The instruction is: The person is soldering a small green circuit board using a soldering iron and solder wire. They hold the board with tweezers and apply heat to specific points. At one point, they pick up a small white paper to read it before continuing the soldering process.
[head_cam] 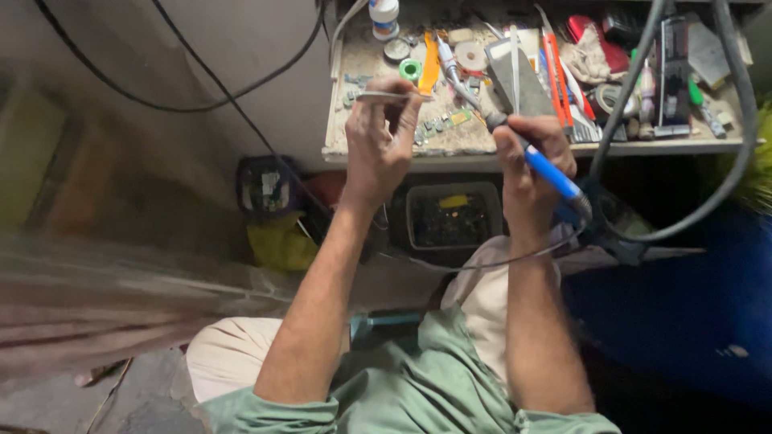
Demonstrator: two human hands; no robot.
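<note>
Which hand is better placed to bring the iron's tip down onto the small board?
Right. The right hand already grips the blue-handled iron above the board; the left hand is occupied holding tweezers.

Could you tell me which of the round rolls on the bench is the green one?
The small green roll, just above the left hand beside the orange tool; the larger roll to its right is pale.

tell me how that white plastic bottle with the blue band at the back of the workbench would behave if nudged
The white plastic bottle with the blue band stands upright and looks narrow, so it would probably tip rather than slide. Once down, its round body would likely roll until the clutter stops it, perhaps the green tape roll. It looks light, though how full it is cannot be told.
</note>
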